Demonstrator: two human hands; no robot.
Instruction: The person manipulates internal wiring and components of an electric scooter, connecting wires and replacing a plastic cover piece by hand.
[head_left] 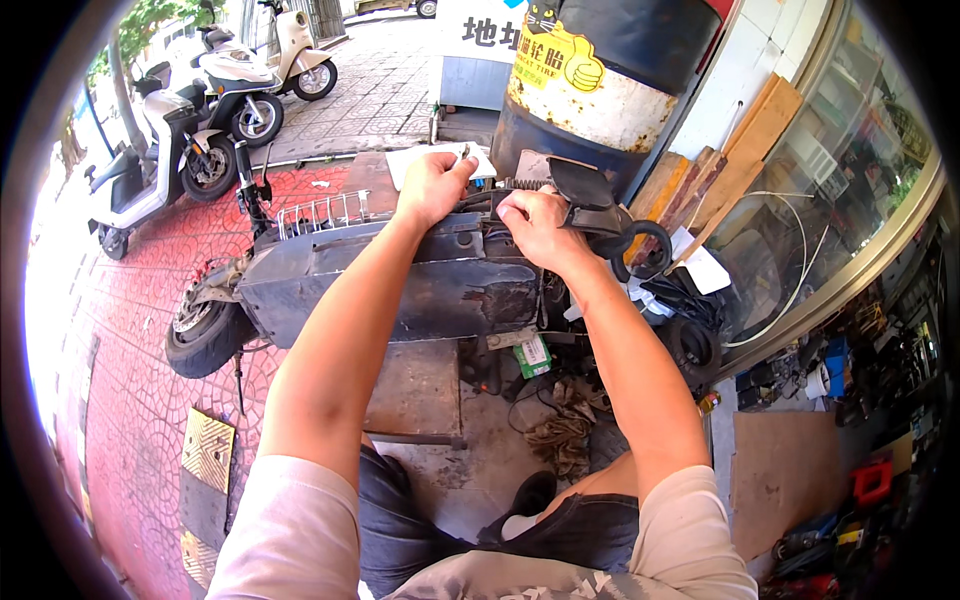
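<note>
An electric scooter [400, 300] lies on its side in front of me, its dark, scraped underside facing me. Over the scooter's far side, my left hand [437, 188] is closed in a pinch; a small shiny tip shows at its fingers, too small to name. My right hand [541, 226] is curled closed at the scooter's rear part, close to a coil spring [525, 184] and a black plastic flap [582, 184]. What its fingers hold, if anything, is hidden. White paper or card [405, 163] lies behind the left hand.
A large dark drum [600, 85] stands behind the scooter. Wooden boards [745, 150] lean beside a glass door [830, 160] at right. Below the scooter are a wooden platform [412, 390], a green box [532, 356] and a brown rag [562, 430]. Parked scooters [160, 150] stand far left.
</note>
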